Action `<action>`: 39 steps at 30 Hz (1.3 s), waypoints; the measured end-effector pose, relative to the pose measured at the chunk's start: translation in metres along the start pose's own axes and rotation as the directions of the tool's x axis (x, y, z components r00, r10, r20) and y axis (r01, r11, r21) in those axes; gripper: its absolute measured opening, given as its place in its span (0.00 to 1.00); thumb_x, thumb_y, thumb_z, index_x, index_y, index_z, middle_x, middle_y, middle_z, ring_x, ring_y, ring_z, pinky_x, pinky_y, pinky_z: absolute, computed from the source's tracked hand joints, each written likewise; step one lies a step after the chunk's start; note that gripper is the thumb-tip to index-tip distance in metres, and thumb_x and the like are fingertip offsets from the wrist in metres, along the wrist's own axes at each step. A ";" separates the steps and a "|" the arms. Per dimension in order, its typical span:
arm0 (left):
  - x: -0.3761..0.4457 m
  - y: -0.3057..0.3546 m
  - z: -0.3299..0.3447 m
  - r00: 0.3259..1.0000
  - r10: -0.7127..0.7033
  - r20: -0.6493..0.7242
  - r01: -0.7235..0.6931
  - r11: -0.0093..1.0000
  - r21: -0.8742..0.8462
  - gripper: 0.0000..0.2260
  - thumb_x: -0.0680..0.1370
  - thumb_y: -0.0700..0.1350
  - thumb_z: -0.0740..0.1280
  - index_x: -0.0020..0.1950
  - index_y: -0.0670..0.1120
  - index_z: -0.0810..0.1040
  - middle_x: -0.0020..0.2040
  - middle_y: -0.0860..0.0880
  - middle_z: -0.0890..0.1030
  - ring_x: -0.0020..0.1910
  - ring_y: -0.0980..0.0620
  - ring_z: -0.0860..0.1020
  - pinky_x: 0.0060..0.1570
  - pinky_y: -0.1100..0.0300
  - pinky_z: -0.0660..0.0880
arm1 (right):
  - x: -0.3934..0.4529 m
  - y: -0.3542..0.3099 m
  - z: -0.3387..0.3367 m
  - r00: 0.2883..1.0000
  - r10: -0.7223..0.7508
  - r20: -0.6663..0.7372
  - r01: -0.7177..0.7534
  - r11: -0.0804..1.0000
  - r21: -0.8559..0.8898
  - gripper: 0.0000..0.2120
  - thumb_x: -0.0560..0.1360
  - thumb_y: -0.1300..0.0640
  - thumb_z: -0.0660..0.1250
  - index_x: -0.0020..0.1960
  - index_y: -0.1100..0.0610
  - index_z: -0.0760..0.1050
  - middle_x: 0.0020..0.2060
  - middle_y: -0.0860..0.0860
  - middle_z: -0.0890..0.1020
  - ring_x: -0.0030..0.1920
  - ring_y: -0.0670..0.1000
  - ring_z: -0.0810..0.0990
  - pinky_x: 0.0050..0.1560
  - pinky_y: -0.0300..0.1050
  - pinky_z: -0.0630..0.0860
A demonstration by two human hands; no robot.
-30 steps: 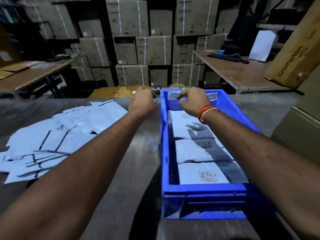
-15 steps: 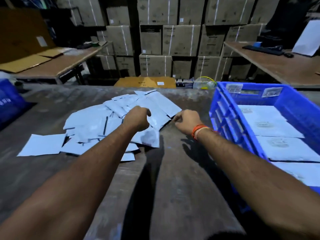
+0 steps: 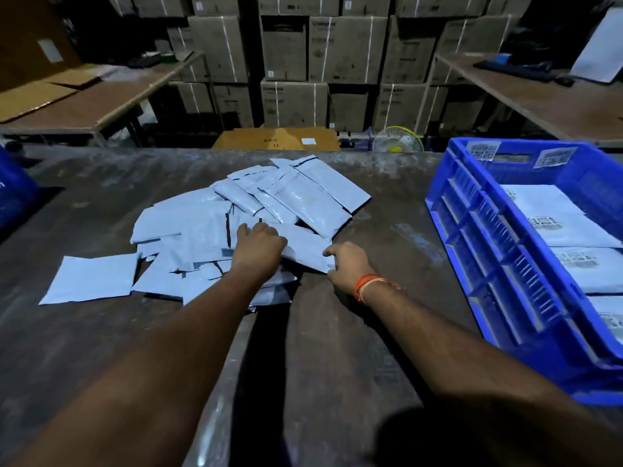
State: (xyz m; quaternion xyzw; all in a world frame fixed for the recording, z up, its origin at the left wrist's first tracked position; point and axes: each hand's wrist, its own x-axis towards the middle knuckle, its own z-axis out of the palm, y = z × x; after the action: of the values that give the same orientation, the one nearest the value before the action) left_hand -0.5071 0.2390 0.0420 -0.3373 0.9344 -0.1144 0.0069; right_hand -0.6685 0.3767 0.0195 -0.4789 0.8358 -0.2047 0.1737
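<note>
A loose pile of white mailer packets [image 3: 202, 227] lies spread over the middle of the dark worktable [image 3: 387, 210]. My left hand [image 3: 258, 247] sits palm down on the pile's near edge, fingers curled over the left end of one white packet [image 3: 305, 247]. My right hand [image 3: 347, 267], with an orange band at the wrist, pinches that packet's right corner between thumb and fingers. At the right stands a blue plastic crate [image 3: 472, 230] holding a row of labelled white packets [image 3: 546, 217].
One packet [image 3: 94, 278] lies apart at the left of the pile. Another blue bin [image 3: 13, 193] shows at the left edge. Beyond the table are a flat carton [image 3: 276, 139], a small fan [image 3: 397, 144], stacked cardboard boxes [image 3: 347, 48] and two side tables.
Both hands left the far end of the blue crate and swung left to the pile. They now take hold of one packet at its near edge.
</note>
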 end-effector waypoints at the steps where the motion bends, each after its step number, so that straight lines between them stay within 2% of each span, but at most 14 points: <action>1: 0.001 0.002 -0.001 1.000 0.000 -0.022 -0.001 1.000 -0.024 0.14 0.72 0.40 0.68 0.55 0.54 0.81 0.53 0.50 0.79 0.64 0.45 0.72 0.67 0.39 0.63 | 0.000 0.002 0.002 1.000 -0.011 -0.016 0.011 1.000 0.003 0.27 0.71 0.62 0.69 0.70 0.54 0.74 0.61 0.58 0.75 0.62 0.59 0.74 0.65 0.45 0.70; 4: 0.004 0.012 -0.012 0.997 0.016 -0.075 -0.024 0.994 -0.106 0.07 0.75 0.45 0.68 0.50 0.56 0.81 0.49 0.52 0.80 0.59 0.46 0.76 0.65 0.38 0.64 | -0.008 0.008 -0.004 0.996 -0.069 -0.065 0.061 0.991 -0.123 0.36 0.69 0.63 0.69 0.75 0.49 0.66 0.67 0.55 0.69 0.68 0.60 0.67 0.67 0.52 0.69; 6: 0.006 0.022 -0.025 0.995 0.045 -0.088 -0.058 0.987 -0.147 0.09 0.77 0.47 0.68 0.54 0.58 0.81 0.49 0.51 0.82 0.56 0.46 0.79 0.57 0.47 0.69 | -0.016 0.014 -0.017 0.994 -0.066 -0.083 0.050 0.983 -0.179 0.37 0.70 0.62 0.69 0.76 0.46 0.64 0.71 0.50 0.67 0.71 0.57 0.63 0.67 0.58 0.69; 8: 0.007 0.031 -0.039 0.990 0.094 -0.105 -0.111 0.978 -0.178 0.11 0.77 0.48 0.67 0.57 0.59 0.80 0.50 0.49 0.83 0.54 0.44 0.80 0.45 0.54 0.71 | -0.020 0.026 -0.035 0.988 -0.095 -0.118 0.075 0.983 -0.167 0.31 0.70 0.61 0.68 0.70 0.43 0.71 0.67 0.50 0.75 0.68 0.56 0.71 0.64 0.56 0.72; 10: 0.006 0.035 -0.052 0.985 0.139 -0.107 -0.162 0.952 -0.259 0.11 0.78 0.50 0.67 0.59 0.60 0.81 0.52 0.50 0.84 0.54 0.44 0.80 0.46 0.55 0.75 | -0.027 0.042 -0.055 0.980 -0.133 -0.146 0.127 0.990 -0.053 0.23 0.68 0.60 0.69 0.62 0.46 0.79 0.57 0.52 0.83 0.59 0.56 0.80 0.59 0.50 0.76; 13: 0.004 0.036 -0.066 0.973 0.198 -0.119 -0.228 0.901 -0.370 0.09 0.78 0.52 0.69 0.58 0.57 0.82 0.50 0.52 0.85 0.51 0.46 0.81 0.48 0.53 0.78 | -0.040 0.065 -0.088 0.979 -0.172 -0.110 0.190 0.963 0.192 0.22 0.70 0.66 0.73 0.63 0.55 0.79 0.56 0.51 0.83 0.57 0.50 0.81 0.58 0.37 0.75; 15: 0.002 0.041 -0.069 0.970 0.221 -0.101 -0.242 0.834 -0.497 0.08 0.79 0.53 0.70 0.57 0.55 0.83 0.49 0.54 0.85 0.49 0.50 0.80 0.48 0.55 0.77 | -0.051 0.078 -0.103 0.994 -0.093 -0.060 0.110 0.869 0.483 0.22 0.72 0.69 0.72 0.64 0.57 0.77 0.55 0.55 0.83 0.53 0.51 0.82 0.53 0.39 0.79; 17: -0.004 0.054 -0.063 0.963 0.263 -0.066 -0.254 0.790 -0.558 0.08 0.80 0.52 0.69 0.56 0.52 0.84 0.48 0.54 0.84 0.48 0.52 0.80 0.48 0.56 0.76 | -0.059 0.093 -0.104 0.997 0.059 -0.047 -0.017 0.787 0.617 0.20 0.74 0.71 0.69 0.64 0.59 0.76 0.50 0.62 0.84 0.46 0.56 0.84 0.45 0.44 0.81; 20: -0.015 0.081 -0.028 0.968 0.245 -0.053 -0.234 0.809 -0.539 0.07 0.78 0.52 0.69 0.52 0.52 0.84 0.47 0.52 0.85 0.47 0.51 0.81 0.46 0.56 0.76 | -0.072 0.120 -0.080 0.971 0.239 -0.018 -0.208 0.876 0.435 0.20 0.73 0.69 0.69 0.63 0.58 0.76 0.45 0.56 0.83 0.40 0.52 0.82 0.39 0.36 0.78; 23: -0.030 0.102 0.013 0.990 0.121 -0.070 -0.139 0.847 -0.513 0.08 0.79 0.56 0.66 0.51 0.54 0.81 0.43 0.52 0.82 0.44 0.47 0.81 0.40 0.56 0.76 | -0.088 0.143 -0.048 0.945 0.326 -0.028 -0.300 0.897 0.323 0.18 0.69 0.64 0.69 0.58 0.53 0.80 0.49 0.50 0.85 0.51 0.52 0.83 0.53 0.45 0.79; 27: -0.062 0.121 0.041 0.992 -0.044 -0.119 -0.016 0.887 -0.461 0.11 0.80 0.52 0.59 0.55 0.55 0.80 0.51 0.51 0.79 0.53 0.44 0.76 0.46 0.49 0.77 | -0.102 0.143 -0.036 0.917 0.370 -0.148 -0.324 0.908 0.264 0.15 0.70 0.63 0.67 0.55 0.54 0.81 0.47 0.52 0.85 0.49 0.55 0.83 0.49 0.44 0.78; 30: -0.087 0.132 0.050 0.982 -0.135 -0.132 0.059 0.882 -0.467 0.16 0.79 0.54 0.56 0.60 0.55 0.79 0.59 0.53 0.78 0.59 0.46 0.74 0.55 0.48 0.75 | -0.108 0.134 -0.034 0.916 0.272 -0.295 -0.292 0.956 -0.026 0.20 0.72 0.60 0.66 0.63 0.56 0.76 0.56 0.58 0.80 0.58 0.62 0.77 0.60 0.51 0.74; 33: -0.110 0.138 0.053 0.970 -0.161 -0.184 0.058 0.882 -0.469 0.19 0.80 0.54 0.54 0.66 0.51 0.77 0.66 0.51 0.76 0.67 0.47 0.71 0.63 0.45 0.70 | -0.119 0.114 -0.015 0.926 0.010 -0.376 -0.052 0.993 -0.102 0.24 0.74 0.54 0.62 0.69 0.56 0.73 0.65 0.57 0.76 0.66 0.62 0.72 0.65 0.56 0.69; 39: -0.149 0.144 0.052 0.978 -0.120 -0.172 0.051 0.931 -0.361 0.22 0.84 0.53 0.52 0.77 0.50 0.66 0.79 0.47 0.62 0.80 0.44 0.55 0.74 0.38 0.55 | -0.139 0.084 0.036 0.963 -0.227 -0.143 0.168 0.925 -0.341 0.29 0.80 0.43 0.47 0.78 0.50 0.63 0.79 0.52 0.59 0.79 0.54 0.55 0.71 0.56 0.62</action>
State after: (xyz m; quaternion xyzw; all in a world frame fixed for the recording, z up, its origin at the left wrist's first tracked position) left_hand -0.4779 0.4298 -0.0499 -0.3610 0.9204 0.0243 -0.1486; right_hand -0.6451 0.5303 -0.0414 -0.5625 0.8176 -0.1226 -0.0057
